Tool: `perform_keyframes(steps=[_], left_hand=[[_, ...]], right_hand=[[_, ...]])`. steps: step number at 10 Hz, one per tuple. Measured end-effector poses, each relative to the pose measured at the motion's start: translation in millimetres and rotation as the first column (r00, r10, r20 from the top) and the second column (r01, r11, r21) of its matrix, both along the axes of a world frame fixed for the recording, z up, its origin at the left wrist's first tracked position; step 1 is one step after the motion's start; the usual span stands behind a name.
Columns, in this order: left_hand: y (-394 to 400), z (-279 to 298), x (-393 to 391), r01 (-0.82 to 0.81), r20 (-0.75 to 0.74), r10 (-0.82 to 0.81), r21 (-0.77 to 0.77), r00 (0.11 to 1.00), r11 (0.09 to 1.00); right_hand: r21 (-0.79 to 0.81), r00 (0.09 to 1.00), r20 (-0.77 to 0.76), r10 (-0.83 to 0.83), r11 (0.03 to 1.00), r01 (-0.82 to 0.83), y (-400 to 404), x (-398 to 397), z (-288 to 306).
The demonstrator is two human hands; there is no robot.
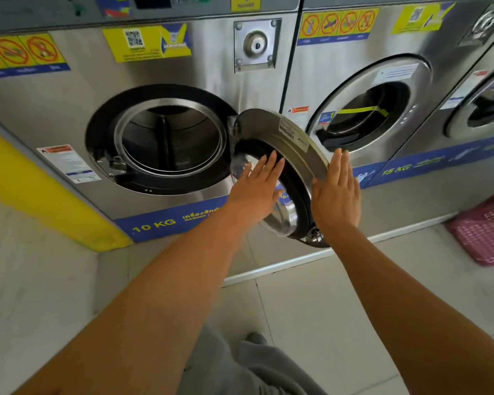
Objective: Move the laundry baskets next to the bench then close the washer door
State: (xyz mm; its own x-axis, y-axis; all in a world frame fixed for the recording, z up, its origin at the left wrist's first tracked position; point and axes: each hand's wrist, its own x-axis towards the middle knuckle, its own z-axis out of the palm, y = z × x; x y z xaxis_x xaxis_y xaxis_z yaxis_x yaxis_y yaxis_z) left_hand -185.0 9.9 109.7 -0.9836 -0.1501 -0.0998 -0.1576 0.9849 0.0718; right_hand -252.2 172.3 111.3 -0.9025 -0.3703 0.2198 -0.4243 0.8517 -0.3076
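Now, washer door (290,143) ajar — between left hand (257,186), right hand (337,192)

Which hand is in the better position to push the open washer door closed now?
The right hand, probably. It lies flat at the outer face of the washer door, near the free edge, far from the hinge, so a push swings it toward the drum opening. The left hand is on the inner side.

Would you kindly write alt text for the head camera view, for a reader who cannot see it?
Two bare hands flank the open door of a steel 10 KG washer: the left hand flat by its inner glass, the right hand against its outer rim. The drum looks empty, and a pink laundry basket sits on the floor at far right.
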Motion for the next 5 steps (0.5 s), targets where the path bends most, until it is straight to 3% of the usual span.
perform_keyframes(steps=[3,5], left_hand=[[-1,15,15,-0.09,0.0,0.091,0.032,0.996,0.995],[-47,31,66,-0.316,-0.074,0.319,0.045,0.945,0.948]], right_hand=[[-0.009,1.0,0.015,0.025,1.0,-0.024,4,-1,2],[0.023,0.973,-0.166,0.16,0.987,-0.159,-26,17,23]])
